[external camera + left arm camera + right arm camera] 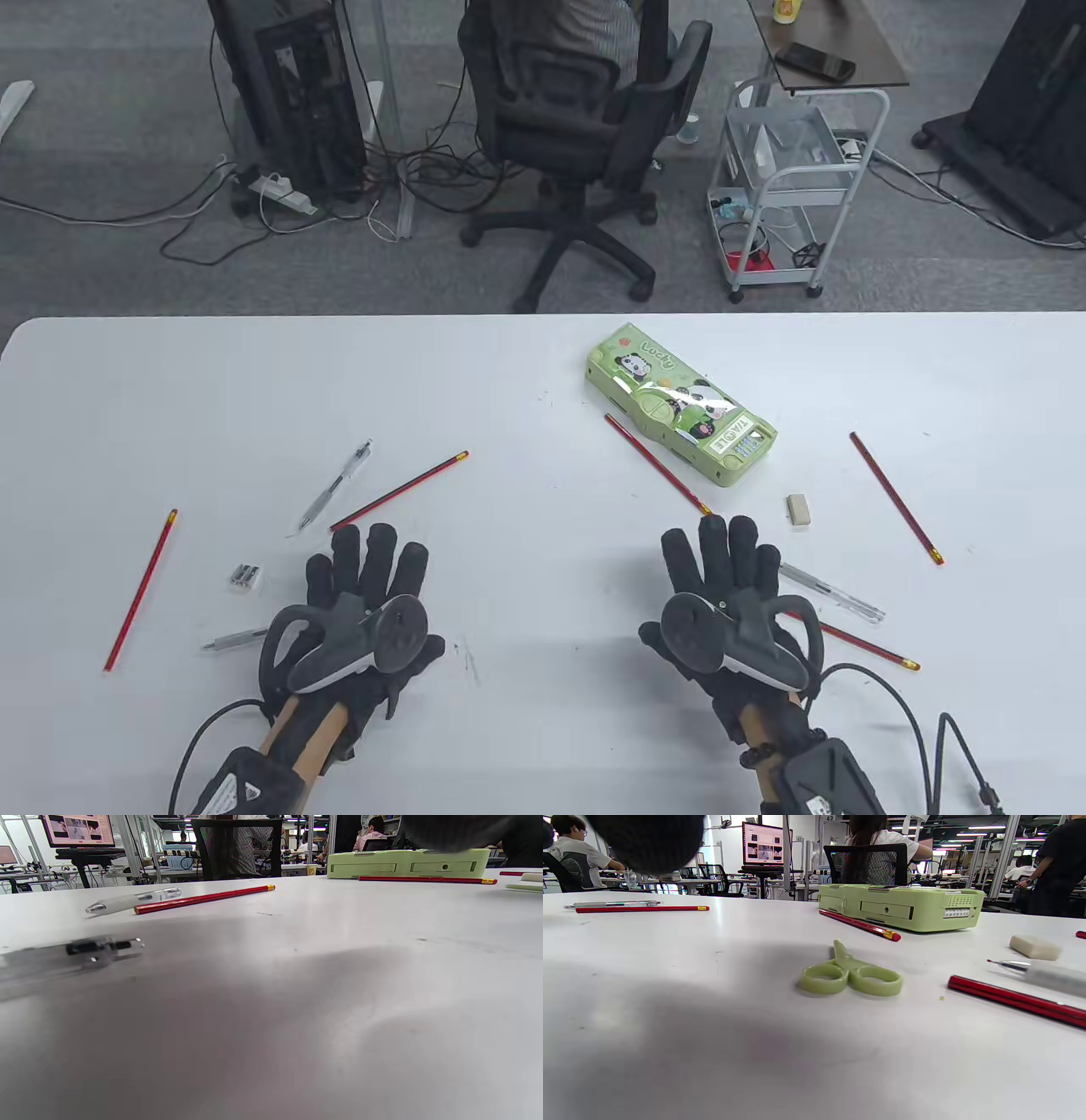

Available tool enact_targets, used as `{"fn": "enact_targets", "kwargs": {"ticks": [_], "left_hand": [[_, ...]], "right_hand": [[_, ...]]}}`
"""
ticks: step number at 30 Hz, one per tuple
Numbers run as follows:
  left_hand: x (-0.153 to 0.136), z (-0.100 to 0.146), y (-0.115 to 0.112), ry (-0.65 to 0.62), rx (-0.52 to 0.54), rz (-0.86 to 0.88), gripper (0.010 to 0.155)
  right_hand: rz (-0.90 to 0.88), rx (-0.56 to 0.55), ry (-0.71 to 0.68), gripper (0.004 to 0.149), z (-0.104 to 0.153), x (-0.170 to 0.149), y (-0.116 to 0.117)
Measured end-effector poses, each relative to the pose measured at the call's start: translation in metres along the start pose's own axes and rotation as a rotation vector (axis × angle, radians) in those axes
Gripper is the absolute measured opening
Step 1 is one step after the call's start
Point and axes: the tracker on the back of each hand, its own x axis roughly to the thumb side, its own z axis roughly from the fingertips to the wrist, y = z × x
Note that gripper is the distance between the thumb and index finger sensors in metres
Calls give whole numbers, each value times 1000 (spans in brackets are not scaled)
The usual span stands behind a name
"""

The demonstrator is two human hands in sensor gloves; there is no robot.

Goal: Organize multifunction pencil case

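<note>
Little of the task is judged done. The case (679,413) lies shut on the bench (526,407), at about 1 o'clock from the bench's middle in the table view, and nothing is seen stowed in it. Everything else is scattered loose: a red pencil (140,590) at far left, a sharpener (245,577) near it, a clear pen (335,486) and a second pencil (399,491) at 12 o'clock from the left hand (361,611), and a grey pen (233,639) at that hand's 9 o'clock. A third pencil (657,464) lies just beside the case's near edge; whether they touch cannot be told. An eraser (799,511), a fourth pencil (897,498), another pen (831,593) and a fifth pencil (857,643) are spread around the right hand (730,607). Green scissors (851,974) are shown only in the right wrist view, under that hand.

Both hands are laid flat on the bench with the fingers (373,552) straight and spread; nothing is gripped.

The case's long axis is run from 10 o'clock to 4 o'clock, the printed lid faced up, the keypad end pointed toward 4 o'clock. Opening the case and gathering every item are left.
</note>
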Motion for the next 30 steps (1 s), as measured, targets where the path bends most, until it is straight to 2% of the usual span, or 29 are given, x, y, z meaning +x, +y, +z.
{"fn": "enact_targets", "kwargs": {"ticks": [30], "left_hand": [[-7, 0, 3, 19, 37, 21, 97]], "right_hand": [[-13, 15, 7, 98, 0, -1, 2]]}}
